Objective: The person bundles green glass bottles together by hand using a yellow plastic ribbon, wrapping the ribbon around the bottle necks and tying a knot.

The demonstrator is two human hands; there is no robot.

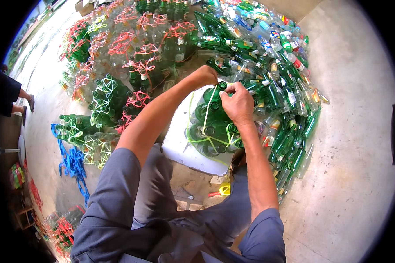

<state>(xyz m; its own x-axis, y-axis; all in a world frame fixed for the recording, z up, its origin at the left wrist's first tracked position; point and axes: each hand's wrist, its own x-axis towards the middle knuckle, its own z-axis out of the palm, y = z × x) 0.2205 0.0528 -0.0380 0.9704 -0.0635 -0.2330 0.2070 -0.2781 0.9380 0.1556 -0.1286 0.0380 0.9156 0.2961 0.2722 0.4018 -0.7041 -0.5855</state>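
Between my knees, a bundle of green glass bottles (201, 113) stands upright on a white block (175, 142). Pale yellow-green plastic strap (207, 109) laces round the bottle necks and crosses over their tops. My left hand (205, 75) is closed at the far side of the bundle, where the strap runs up to it; its fingertips are mostly hidden. Close beside it, my right hand (238, 103) is closed, thumb and fingers pressed together against a bottle mouth (222, 85). What lies between those fingers is too small to make out.
Loose bottles (289, 94) heap up to the right. At the left stand many bundles tied with pink strap (138, 65) and yellow-green strap (103, 96). Blue strap (74, 164) lies on the floor. A yellow object (224, 189) sits below the block. Another person's legs (22, 101) show far left.
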